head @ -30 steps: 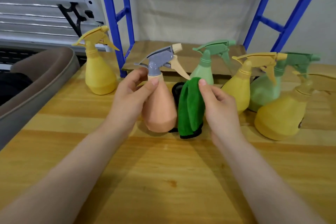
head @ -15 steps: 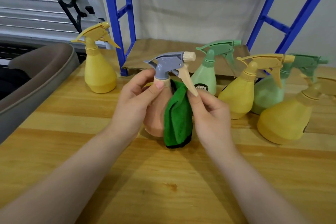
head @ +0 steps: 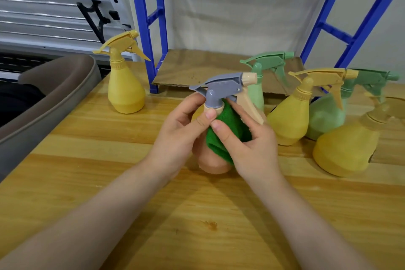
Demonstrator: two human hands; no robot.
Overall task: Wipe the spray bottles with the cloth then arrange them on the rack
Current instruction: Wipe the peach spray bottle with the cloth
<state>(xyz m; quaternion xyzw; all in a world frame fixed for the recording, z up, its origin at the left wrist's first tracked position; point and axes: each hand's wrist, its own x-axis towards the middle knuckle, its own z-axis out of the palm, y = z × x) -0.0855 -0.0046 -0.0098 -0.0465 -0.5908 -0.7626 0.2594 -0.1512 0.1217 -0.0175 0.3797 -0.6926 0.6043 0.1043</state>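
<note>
Hands point(head: 219, 138) wipe 1 of seemingly 6 bottles point(head: 213, 165).

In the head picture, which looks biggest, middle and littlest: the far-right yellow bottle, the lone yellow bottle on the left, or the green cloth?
1. far-right yellow bottle, nearer the camera though
2. left yellow bottle
3. green cloth, partly hidden

Six spray bottles in all: three yellow, one point(head: 126, 92) apart at left, one point(head: 289, 120) at right and one point(head: 346, 151) tilted at far right; two green point(head: 256, 92) point(head: 324, 118); one peach point(head: 213, 165). One green cloth point(head: 228, 129). Two hands point(head: 177, 136) point(head: 254, 149). One blue rack point(head: 151, 28).
</note>
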